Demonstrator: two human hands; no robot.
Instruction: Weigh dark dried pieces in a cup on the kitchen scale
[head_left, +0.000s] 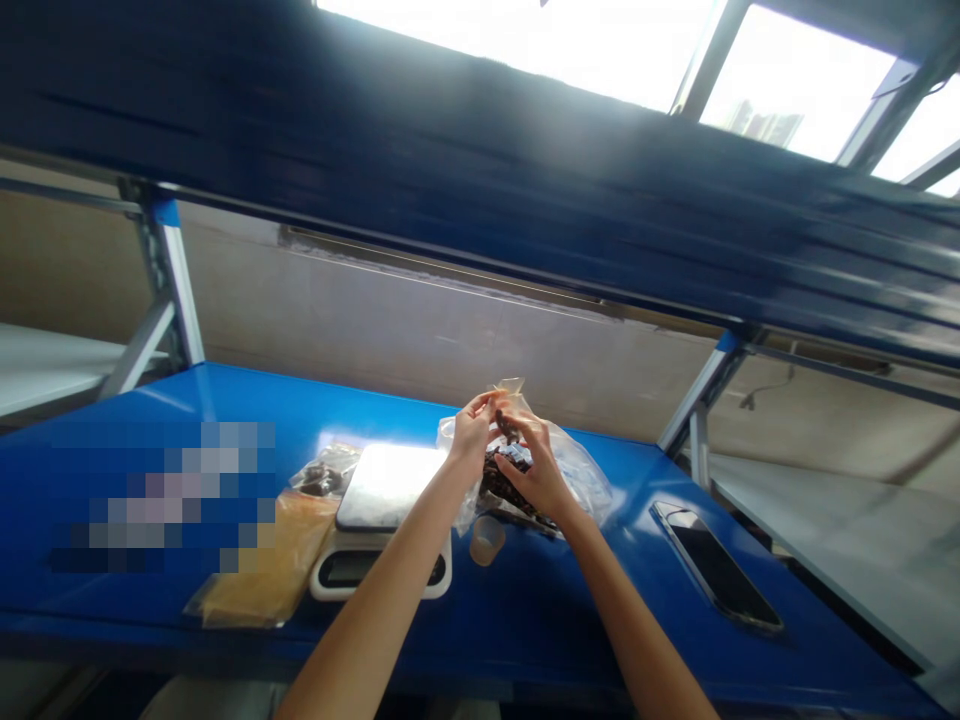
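My left hand (pixel 471 432) pinches the top edge of a small clear plastic bag (pixel 512 388) held above the blue shelf. My right hand (pixel 534 462) grips the same small bag from the right, fingers curled round it; dark pieces show inside it. Right behind and beneath both hands lies a larger clear bag (pixel 581 470) filled with dark brown pieces. A small translucent cup (pixel 487 540) stands on the shelf just below my hands.
A white kitchen scale (pixel 382 520) sits left of my hands. Beside it lie a flat bag of yellow-brown powder (pixel 262 570) and a small bag with dark pieces (pixel 326 472). A black phone (pixel 716 570) lies at the right. A blue shelf board (pixel 480 170) hangs overhead.
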